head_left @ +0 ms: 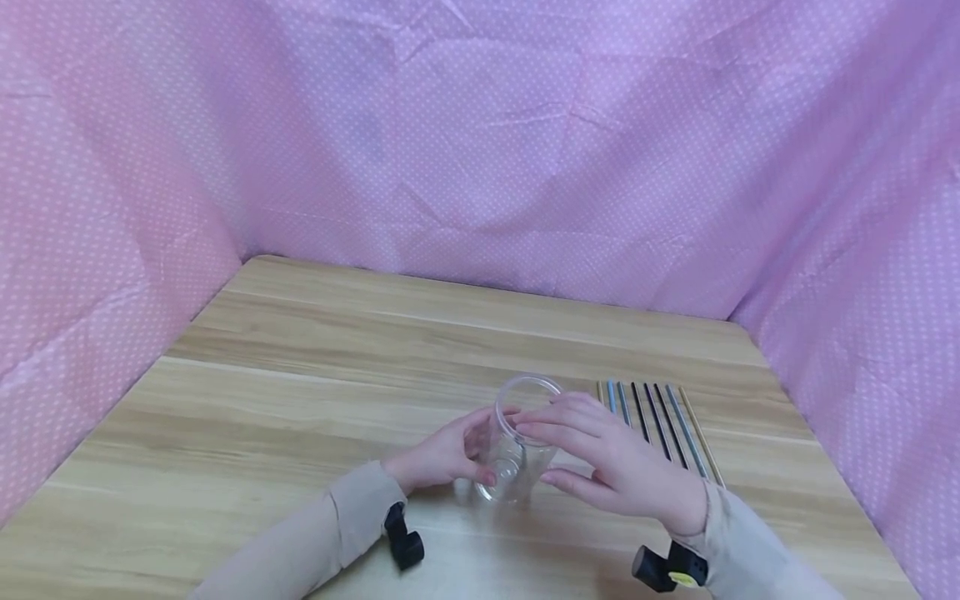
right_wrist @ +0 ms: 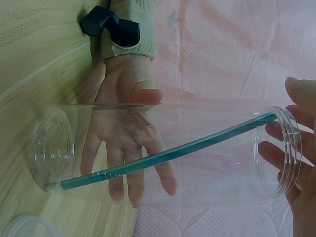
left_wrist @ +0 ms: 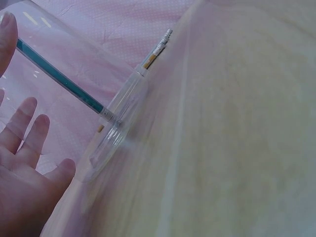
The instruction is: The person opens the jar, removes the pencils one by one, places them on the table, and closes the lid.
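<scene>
A clear plastic jar [head_left: 504,467] stands on the table, its round rim facing up. My left hand [head_left: 444,454] holds the jar's side, with the thumb at the front and the fingers behind the wall. In the right wrist view the left hand [right_wrist: 129,133] shows through the jar. Slanting inside is one teal pencil [right_wrist: 168,158], its pale end down at the base. My right hand [head_left: 607,454] is at the rim on the other side, its fingers spread and nothing visible in its grasp. Those fingers overlap the rim; contact with it is unclear.
Several slim pencils [head_left: 687,433], gold, blue and black, lie side by side to the right, partly covered by the right hand. A clear round piece [right_wrist: 32,227] lies on the wooden table [head_left: 300,400] near the jar's base. Pink dotted cloth [head_left: 480,150] hangs around the table.
</scene>
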`<control>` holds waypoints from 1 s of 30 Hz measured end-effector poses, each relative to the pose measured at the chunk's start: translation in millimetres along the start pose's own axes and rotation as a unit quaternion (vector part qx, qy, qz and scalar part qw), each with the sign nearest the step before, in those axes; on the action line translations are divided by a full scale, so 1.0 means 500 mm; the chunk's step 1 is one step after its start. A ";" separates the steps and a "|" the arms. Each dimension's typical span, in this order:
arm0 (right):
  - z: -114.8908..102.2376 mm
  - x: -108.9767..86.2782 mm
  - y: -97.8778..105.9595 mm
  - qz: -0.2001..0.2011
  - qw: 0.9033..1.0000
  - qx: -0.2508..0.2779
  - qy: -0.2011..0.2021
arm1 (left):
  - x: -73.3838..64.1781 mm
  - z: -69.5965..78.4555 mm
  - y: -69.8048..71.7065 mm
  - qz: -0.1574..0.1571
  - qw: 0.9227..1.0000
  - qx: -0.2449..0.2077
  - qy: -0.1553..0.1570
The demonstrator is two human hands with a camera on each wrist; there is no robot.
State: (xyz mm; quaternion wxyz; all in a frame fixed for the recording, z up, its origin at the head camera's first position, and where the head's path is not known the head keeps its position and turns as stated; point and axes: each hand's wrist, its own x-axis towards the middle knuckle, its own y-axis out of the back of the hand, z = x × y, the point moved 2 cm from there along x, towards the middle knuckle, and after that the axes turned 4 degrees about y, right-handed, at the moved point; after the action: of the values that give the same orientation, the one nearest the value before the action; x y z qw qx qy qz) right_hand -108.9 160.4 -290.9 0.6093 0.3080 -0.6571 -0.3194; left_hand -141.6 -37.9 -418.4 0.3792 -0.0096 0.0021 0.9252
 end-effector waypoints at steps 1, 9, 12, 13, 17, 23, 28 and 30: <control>0.000 0.000 -0.001 0.002 1.000 0.000 0.001 | 0.000 0.000 0.000 -0.001 1.000 0.000 -0.003; 0.000 -0.002 -0.006 0.007 1.000 0.001 0.005 | -0.001 0.000 0.000 -0.006 1.000 -0.010 -0.005; 0.001 0.000 -0.007 0.010 1.000 0.005 0.011 | -0.001 0.000 0.000 -0.005 1.000 -0.008 -0.006; 0.001 0.001 -0.008 0.010 1.000 0.006 0.014 | -0.001 0.000 0.000 -0.004 1.000 -0.008 -0.006; 0.001 0.001 -0.008 0.012 1.000 0.000 0.019 | -0.001 0.000 0.000 -0.003 1.000 -0.005 -0.008; 0.003 -0.001 -0.006 0.014 1.000 0.009 0.012 | 0.000 0.002 0.002 -0.008 1.000 -0.005 -0.010; 0.002 -0.002 -0.004 0.004 1.000 0.011 0.003 | 0.000 0.002 0.003 -0.010 1.000 -0.004 -0.012; 0.001 -0.003 -0.004 0.001 1.000 0.010 -0.001 | -0.001 0.001 0.003 -0.011 1.000 -0.005 -0.011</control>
State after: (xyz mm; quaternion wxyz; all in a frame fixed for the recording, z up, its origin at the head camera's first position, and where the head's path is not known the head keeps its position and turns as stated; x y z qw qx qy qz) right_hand -109.4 160.6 -293.4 0.6059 0.3134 -0.6609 -0.3129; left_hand -142.3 -39.1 -417.7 0.3892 -0.0012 -0.0066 0.9211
